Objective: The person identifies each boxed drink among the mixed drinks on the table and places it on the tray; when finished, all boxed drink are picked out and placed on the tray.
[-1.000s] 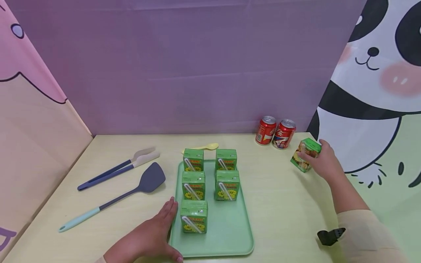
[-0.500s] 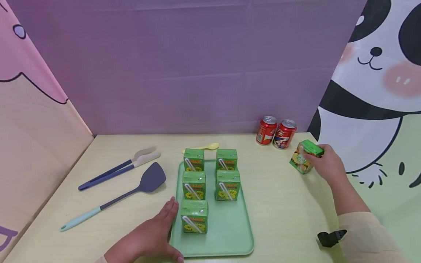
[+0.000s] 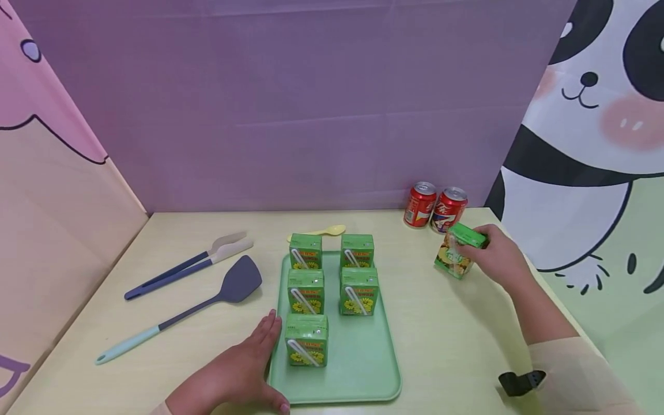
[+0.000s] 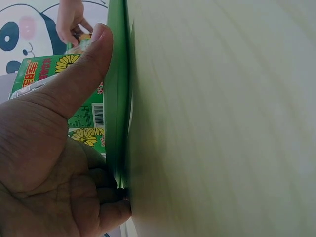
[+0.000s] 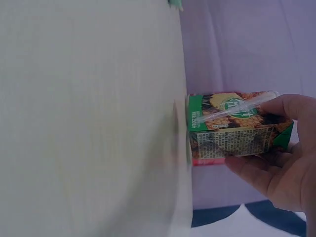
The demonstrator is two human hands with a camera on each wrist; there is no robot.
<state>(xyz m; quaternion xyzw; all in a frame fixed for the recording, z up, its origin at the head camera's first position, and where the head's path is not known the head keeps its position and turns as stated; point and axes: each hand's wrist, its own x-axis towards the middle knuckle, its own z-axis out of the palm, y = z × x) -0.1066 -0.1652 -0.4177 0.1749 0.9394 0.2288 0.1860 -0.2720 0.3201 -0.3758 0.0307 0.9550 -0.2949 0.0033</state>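
Note:
My right hand (image 3: 500, 256) grips a juice box (image 3: 450, 257) with a green top and a pineapple print, at the table's right side. In the right wrist view, thumb and fingers pinch the upper end of this box (image 5: 232, 140), and a clear wrapped straw runs along its face. My left hand (image 3: 241, 366) rests with extended fingers against the left edge of a light green tray (image 3: 363, 369). Several green drink cartons (image 3: 306, 343) with yellow flowers and white straws stand on the tray, three on the left and two on the right.
Two red cans (image 3: 420, 206) stand at the back right, just behind the juice box. A yellow spoon (image 3: 332, 230) lies behind the tray. To the left lie blue-handled tongs (image 3: 181, 276) and a dark spatula (image 3: 240, 281). A purple cloth (image 3: 311, 115) hangs behind the table.
My right hand has moved left with the juice box, slightly toward me and closer to the tray. My left hand stays at the tray's edge.

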